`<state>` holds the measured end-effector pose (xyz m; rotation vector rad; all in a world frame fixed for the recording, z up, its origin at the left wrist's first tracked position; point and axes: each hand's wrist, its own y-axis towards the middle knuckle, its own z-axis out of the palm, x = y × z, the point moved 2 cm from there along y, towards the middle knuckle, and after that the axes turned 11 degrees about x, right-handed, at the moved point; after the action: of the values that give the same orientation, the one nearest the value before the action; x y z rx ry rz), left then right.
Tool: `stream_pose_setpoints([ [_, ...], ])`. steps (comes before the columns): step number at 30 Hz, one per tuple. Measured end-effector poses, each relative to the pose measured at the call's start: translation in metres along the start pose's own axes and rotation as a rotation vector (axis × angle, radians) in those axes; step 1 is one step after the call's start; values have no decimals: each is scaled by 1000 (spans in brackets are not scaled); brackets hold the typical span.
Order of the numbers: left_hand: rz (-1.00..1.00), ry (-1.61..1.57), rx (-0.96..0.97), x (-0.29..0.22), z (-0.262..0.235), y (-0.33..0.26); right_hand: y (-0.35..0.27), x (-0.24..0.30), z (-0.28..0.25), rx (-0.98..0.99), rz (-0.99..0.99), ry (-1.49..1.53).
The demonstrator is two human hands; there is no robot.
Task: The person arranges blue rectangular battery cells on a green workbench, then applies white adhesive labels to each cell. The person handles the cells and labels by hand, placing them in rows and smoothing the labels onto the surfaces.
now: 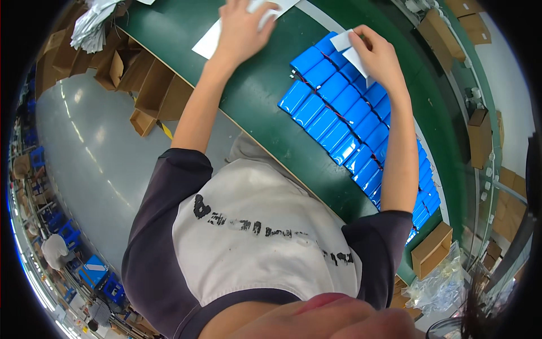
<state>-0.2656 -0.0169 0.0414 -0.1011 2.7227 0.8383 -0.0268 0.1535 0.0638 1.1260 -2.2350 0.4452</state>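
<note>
Person's head [361,321] is right up close, lol. Right hand [379,56] has fingers pinching a white slip [341,40] above blue packs [330,113] on the green bench [257,127]; left hand [241,35] loosely spread over a white sheet [209,40].

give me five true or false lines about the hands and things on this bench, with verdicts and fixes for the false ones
1. The right hand holds white paper. True.
2. The blue packs lie in rows on the green table. True.
3. The left hand grips one of the blue packs. False: it is over a white sheet.
4. The white sheet lies on the grey floor. False: it lies on the green table.
5. The right hand is bare. True.
</note>
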Motion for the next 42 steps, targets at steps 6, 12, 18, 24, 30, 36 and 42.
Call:
stream_pose_setpoints([
  [6, 213, -154, 55, -24, 43, -6, 26, 6, 17, 166, -49, -75],
  [12, 223, -13, 164, -29, 54, -13, 36, -8, 22, 163, -49, -196],
  [18, 379, 142, 257, -39, 51, 1, 20, 16, -23, -135, 4, -263],
  [24, 285, -108, 74, -35, 44, 2, -7, 44, -9, 69, -179, 90],
  [30, 169, -300, -66, -2, 15, -33, -3, 42, 35, 247, -182, 50],
  [36, 271, -169, 191, -30, 11, -50, 0, 36, 53, 301, -224, 35],
  [42, 326, -32, 322, -37, 15, -52, -9, 44, 33, 221, -205, -19],
])
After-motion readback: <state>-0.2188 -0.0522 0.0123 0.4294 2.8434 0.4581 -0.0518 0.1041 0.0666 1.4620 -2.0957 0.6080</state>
